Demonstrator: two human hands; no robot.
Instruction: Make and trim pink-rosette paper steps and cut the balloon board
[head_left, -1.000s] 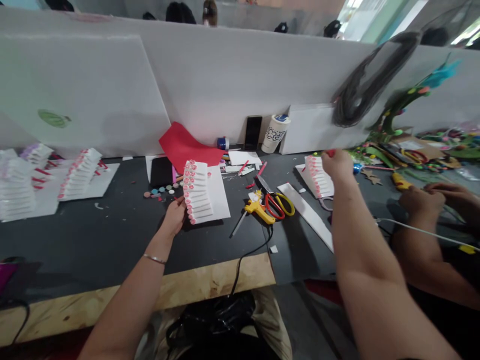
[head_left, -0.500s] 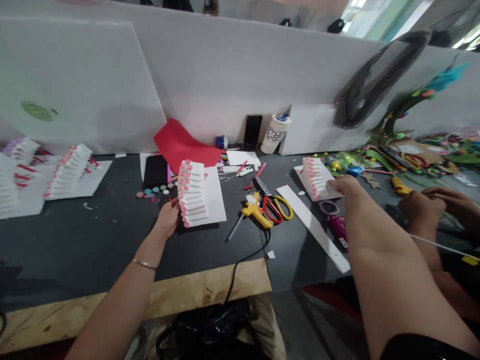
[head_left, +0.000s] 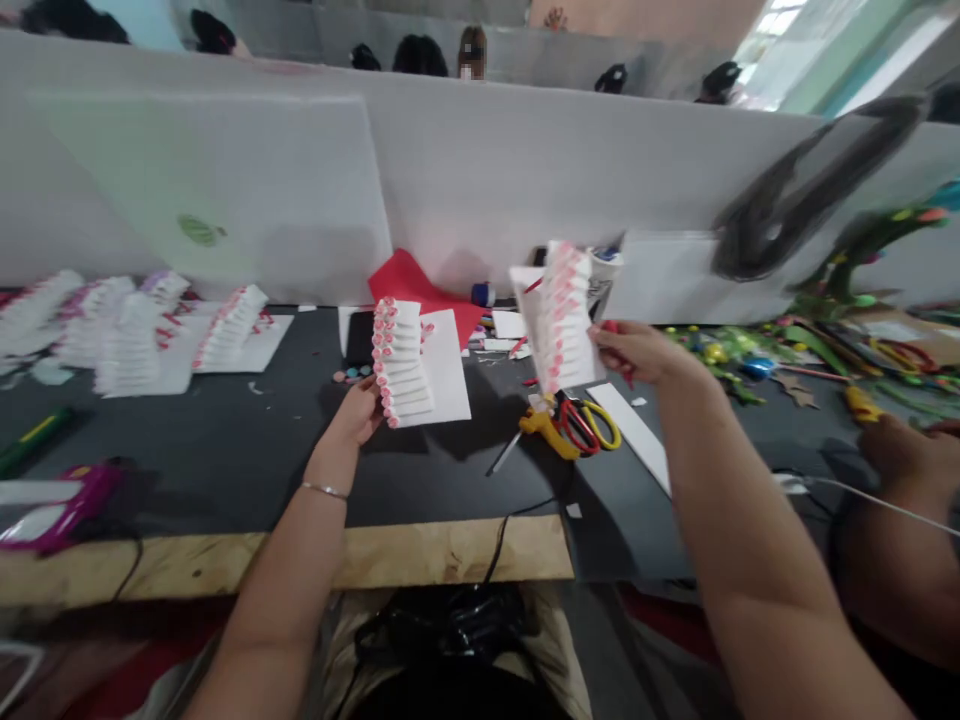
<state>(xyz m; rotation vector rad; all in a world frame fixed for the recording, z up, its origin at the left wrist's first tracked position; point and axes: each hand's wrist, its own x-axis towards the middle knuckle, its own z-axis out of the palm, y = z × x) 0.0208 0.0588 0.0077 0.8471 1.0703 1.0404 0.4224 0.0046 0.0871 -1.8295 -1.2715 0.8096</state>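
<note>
The step in hand seems to be bringing 2 matching pieces near each other. The left hand (head_left: 361, 412) has a narrow grip on the near side edge of a white card piece with stacked white ribs and pink rosettes (head_left: 406, 385), its fingertips partly hidden by that edge. The right hand (head_left: 637, 350) pinches the right side of a similar white ribbed piece with blurred pink rosettes (head_left: 568, 345), which looks raised and tilted, forward of a yellow glue gun (head_left: 553, 436) and scissors with red and yellow loop handles (head_left: 616, 430). So both pieces sit in the hands, apart, with the rosette edge of each towards the left. Beyond the left grip lies a bent bright-red sheet (head_left: 420, 290); to the right hand's near side runs a flat white strip (head_left: 630, 430) on the dark grey tabletop (head_left: 262, 460). Well to the left of the left grip stand more white ribbed pieces with red bows (head_left: 229, 335). As a judgement, any further move of the right-hand piece calls for a light edge hold and clearance over the glue gun and scissors, since its thin ribs could bend or snag; the left-hand piece needs only steadying.
</note>
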